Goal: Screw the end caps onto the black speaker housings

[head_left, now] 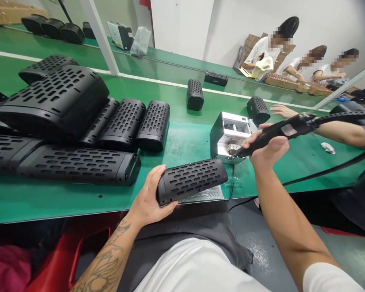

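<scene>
My left hand (pixel 147 192) grips a black cylindrical casing (pixel 190 180) with rows of oblong slots, holding it low over the bench's front edge. My right hand (pixel 266 148) is closed around a black corded electric screwdriver (pixel 276 134). Its tip rests at the front of a small white-and-silver screw feeder (pixel 231 136) on the green bench (pixel 182 140). Another person's hand (pixel 280 111) reaches in from the right, behind the screwdriver, and does not appear to hold it.
Several larger slotted black casings (pixel 63 101) lie at the left, and smaller ones (pixel 195 94) stand beyond. A white cloth (pixel 327 148) lies at the right. Behind a glass partition (pixel 100 36), several people work among cardboard boxes. A red stool (pixel 61 259) stands below left.
</scene>
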`<state>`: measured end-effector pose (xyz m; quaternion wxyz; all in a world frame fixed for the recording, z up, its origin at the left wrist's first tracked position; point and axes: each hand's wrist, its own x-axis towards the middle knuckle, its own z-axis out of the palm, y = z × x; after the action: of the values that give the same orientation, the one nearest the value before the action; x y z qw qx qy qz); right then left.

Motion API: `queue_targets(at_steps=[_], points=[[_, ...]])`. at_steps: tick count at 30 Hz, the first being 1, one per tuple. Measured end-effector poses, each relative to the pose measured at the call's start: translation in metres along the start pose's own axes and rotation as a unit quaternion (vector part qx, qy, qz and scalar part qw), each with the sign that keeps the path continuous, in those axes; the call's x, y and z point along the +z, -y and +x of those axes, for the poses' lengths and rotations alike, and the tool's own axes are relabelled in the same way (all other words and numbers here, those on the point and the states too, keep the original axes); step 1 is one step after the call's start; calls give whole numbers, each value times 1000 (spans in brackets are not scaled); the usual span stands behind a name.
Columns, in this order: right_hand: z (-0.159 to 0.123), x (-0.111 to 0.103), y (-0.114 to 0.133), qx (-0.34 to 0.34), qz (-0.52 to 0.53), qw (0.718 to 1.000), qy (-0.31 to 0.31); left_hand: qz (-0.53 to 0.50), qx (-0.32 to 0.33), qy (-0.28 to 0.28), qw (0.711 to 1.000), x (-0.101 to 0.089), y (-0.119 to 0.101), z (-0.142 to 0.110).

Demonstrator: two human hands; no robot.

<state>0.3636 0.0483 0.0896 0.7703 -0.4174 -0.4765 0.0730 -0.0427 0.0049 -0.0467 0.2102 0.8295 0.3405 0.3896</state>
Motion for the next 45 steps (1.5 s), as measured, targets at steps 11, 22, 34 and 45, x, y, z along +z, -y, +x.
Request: queue_targets(at_steps=[11,22,34,45], points=[[8,2,-6,15,-4,1000,5,1,-19,4,1000,1,0,-2],[-36,45,131,121,179,964,153,-11,-17,6,1000,5,2,1],[-112,121,122,136,286,896,312,-58,-6,-9,998,10,0,4],[-130,135,116,184,309,872,331,-66,3,4,998,13,6,5]])
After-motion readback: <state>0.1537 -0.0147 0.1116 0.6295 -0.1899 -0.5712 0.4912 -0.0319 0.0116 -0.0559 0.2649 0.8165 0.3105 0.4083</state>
